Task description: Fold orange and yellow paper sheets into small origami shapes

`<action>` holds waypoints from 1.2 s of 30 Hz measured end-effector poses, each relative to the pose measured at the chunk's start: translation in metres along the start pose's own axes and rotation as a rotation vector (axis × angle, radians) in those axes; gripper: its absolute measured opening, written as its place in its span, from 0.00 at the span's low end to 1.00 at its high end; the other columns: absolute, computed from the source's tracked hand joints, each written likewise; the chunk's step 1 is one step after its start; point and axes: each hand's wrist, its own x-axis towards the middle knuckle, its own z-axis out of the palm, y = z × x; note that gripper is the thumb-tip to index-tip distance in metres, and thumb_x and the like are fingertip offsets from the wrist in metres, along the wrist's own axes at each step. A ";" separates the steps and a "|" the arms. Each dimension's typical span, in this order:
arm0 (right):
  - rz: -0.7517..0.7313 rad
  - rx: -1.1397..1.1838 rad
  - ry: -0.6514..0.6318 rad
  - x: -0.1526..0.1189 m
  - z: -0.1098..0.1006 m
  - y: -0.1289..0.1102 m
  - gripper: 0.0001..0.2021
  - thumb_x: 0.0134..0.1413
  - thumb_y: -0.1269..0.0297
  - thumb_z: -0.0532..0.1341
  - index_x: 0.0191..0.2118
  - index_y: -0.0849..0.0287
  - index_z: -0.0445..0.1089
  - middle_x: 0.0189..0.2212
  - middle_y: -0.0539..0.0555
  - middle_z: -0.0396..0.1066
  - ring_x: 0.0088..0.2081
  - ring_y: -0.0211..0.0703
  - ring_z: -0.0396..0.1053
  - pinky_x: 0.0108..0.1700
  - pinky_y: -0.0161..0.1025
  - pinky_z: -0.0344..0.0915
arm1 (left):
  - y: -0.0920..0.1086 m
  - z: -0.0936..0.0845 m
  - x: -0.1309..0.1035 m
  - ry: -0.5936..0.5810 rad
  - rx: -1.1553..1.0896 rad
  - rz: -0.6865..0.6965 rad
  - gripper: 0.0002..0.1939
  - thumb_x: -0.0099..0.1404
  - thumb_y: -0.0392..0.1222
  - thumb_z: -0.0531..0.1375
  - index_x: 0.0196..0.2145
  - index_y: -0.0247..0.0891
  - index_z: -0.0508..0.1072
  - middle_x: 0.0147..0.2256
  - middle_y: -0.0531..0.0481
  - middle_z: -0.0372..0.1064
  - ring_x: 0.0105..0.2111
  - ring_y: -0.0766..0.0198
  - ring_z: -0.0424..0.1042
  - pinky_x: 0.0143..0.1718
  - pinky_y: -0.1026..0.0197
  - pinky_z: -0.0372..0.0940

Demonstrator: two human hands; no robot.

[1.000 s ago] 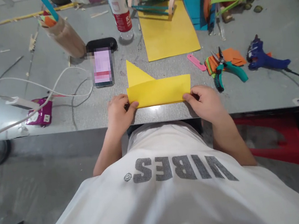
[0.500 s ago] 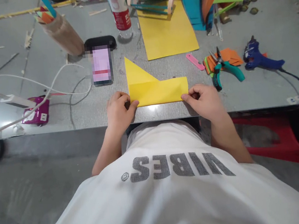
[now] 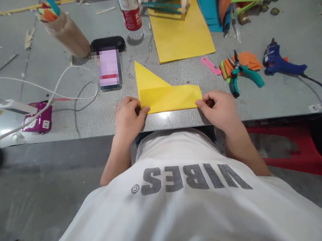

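A folded sheet of yellow paper point(image 3: 170, 98) lies near the table's front edge. Its lower part is a long double-layered strip, and a pointed triangle rises at its upper left. My left hand point(image 3: 128, 116) pinches the lower left corner, thumb on top. At the lower right corner, my right hand point(image 3: 219, 107) grips the paper between thumb and curled fingers. The fingers under both corners are partly hidden.
Beyond lie another yellow sheet point(image 3: 184, 39), a water bottle point(image 3: 132, 16) and a phone point(image 3: 109, 68). Pliers point(image 3: 243, 73), a pink cutter point(image 3: 210, 65) and a blue glue gun point(image 3: 283, 62) are to the right. White cable point(image 3: 54, 92) and purple power adapter point(image 3: 42, 118) sit left.
Both hands keep their hold on the paper's lower corners. The strip's right end now bows slightly, its upper right corner shifted a little inward. The view has moved slightly.
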 end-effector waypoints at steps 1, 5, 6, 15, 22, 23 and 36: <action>-0.001 -0.017 0.009 -0.001 0.001 0.000 0.11 0.67 0.55 0.70 0.34 0.47 0.69 0.30 0.53 0.73 0.35 0.55 0.69 0.45 0.53 0.67 | -0.001 0.000 0.001 -0.001 0.007 0.003 0.12 0.78 0.41 0.72 0.37 0.45 0.75 0.51 0.41 0.84 0.53 0.44 0.82 0.62 0.36 0.73; -0.067 -0.150 0.187 -0.012 0.005 -0.010 0.13 0.73 0.53 0.68 0.56 0.52 0.81 0.50 0.67 0.84 0.54 0.72 0.80 0.61 0.67 0.75 | -0.003 0.002 0.002 -0.001 0.026 0.020 0.13 0.77 0.41 0.72 0.36 0.45 0.74 0.51 0.41 0.83 0.51 0.44 0.81 0.61 0.36 0.73; -0.091 -0.189 0.234 -0.016 0.005 -0.015 0.17 0.76 0.53 0.67 0.61 0.54 0.82 0.59 0.73 0.83 0.62 0.78 0.79 0.66 0.73 0.73 | -0.003 0.002 0.002 -0.001 0.029 0.021 0.13 0.77 0.42 0.72 0.36 0.45 0.73 0.51 0.41 0.83 0.51 0.44 0.81 0.61 0.37 0.73; -0.603 -0.207 -0.321 -0.018 0.032 -0.073 0.32 0.92 0.58 0.54 0.90 0.53 0.68 0.91 0.67 0.65 0.92 0.74 0.60 0.89 0.73 0.59 | 0.001 0.000 0.002 -0.027 0.025 -0.016 0.11 0.79 0.42 0.71 0.39 0.45 0.74 0.54 0.41 0.83 0.57 0.43 0.81 0.65 0.37 0.71; -0.589 -0.299 -0.381 -0.015 0.038 -0.073 0.32 0.93 0.54 0.54 0.88 0.64 0.71 0.90 0.70 0.65 0.92 0.75 0.61 0.89 0.74 0.62 | -0.002 0.001 0.001 -0.012 -0.031 0.014 0.09 0.78 0.41 0.72 0.39 0.45 0.76 0.52 0.43 0.83 0.54 0.46 0.82 0.62 0.39 0.72; -0.589 -0.304 -0.376 -0.015 0.038 -0.073 0.32 0.93 0.54 0.55 0.88 0.63 0.71 0.90 0.69 0.66 0.91 0.74 0.61 0.88 0.73 0.63 | -0.003 0.002 0.001 -0.012 -0.038 0.016 0.09 0.78 0.40 0.71 0.39 0.44 0.77 0.51 0.43 0.83 0.54 0.46 0.82 0.62 0.39 0.72; -0.611 -0.311 -0.338 -0.015 0.041 -0.070 0.30 0.94 0.55 0.55 0.86 0.62 0.74 0.88 0.70 0.68 0.89 0.73 0.66 0.87 0.72 0.66 | -0.014 0.006 -0.014 0.156 -0.084 0.189 0.18 0.82 0.42 0.67 0.66 0.45 0.82 0.67 0.33 0.79 0.65 0.42 0.81 0.71 0.37 0.76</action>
